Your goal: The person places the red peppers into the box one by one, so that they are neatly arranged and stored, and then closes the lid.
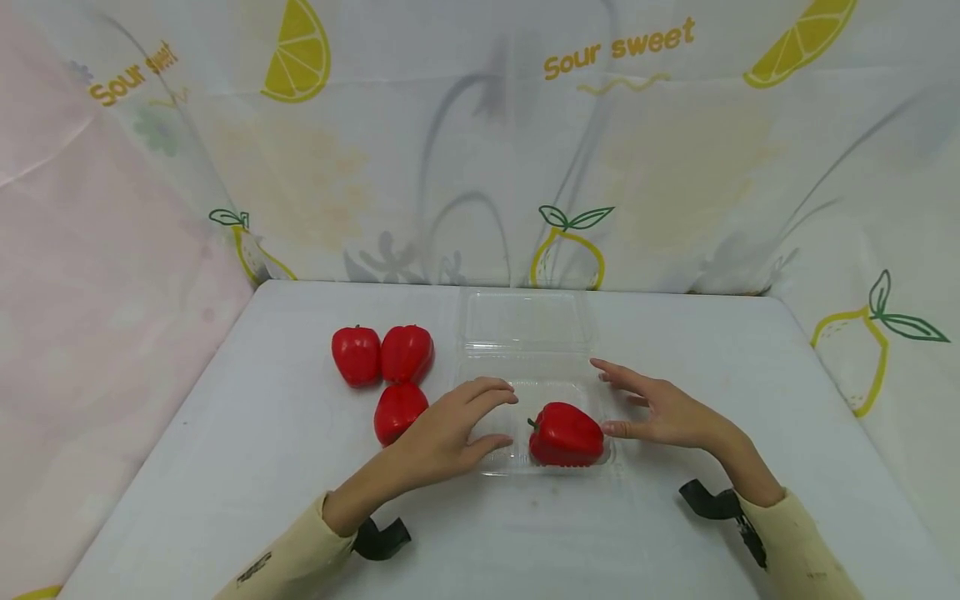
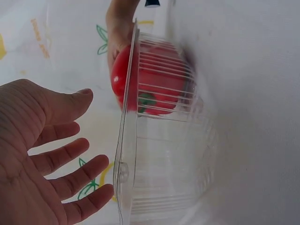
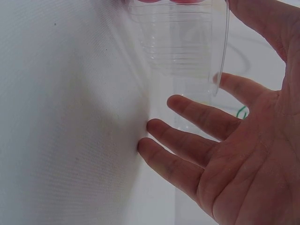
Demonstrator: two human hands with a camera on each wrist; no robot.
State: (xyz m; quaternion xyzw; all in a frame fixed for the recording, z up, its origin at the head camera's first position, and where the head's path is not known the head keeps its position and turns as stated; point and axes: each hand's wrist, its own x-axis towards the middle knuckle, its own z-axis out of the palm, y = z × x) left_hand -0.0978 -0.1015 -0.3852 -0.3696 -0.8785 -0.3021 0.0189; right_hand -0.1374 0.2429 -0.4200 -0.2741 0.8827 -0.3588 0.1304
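A red bell pepper (image 1: 566, 435) with a green stem lies on its side in the right part of a clear plastic clamshell box (image 1: 525, 367), whose lid is folded back. My left hand (image 1: 450, 429) hovers over the box's left side, fingers spread and holding nothing. At the box's right edge is my right hand (image 1: 652, 408), its fingers loosely extended and its thumb close to the pepper; whether it touches cannot be told. In the left wrist view the pepper (image 2: 154, 79) shows through the ribbed box wall. The right wrist view shows the right hand (image 3: 243, 145) beside the box wall.
Three more red bell peppers sit left of the box: one at the back left (image 1: 357, 357), one beside it (image 1: 407, 353), and one nearer (image 1: 400, 412), partly behind the left hand. A white cloth covers the table (image 1: 240, 467). Lemon-printed fabric (image 1: 480, 150) hangs behind.
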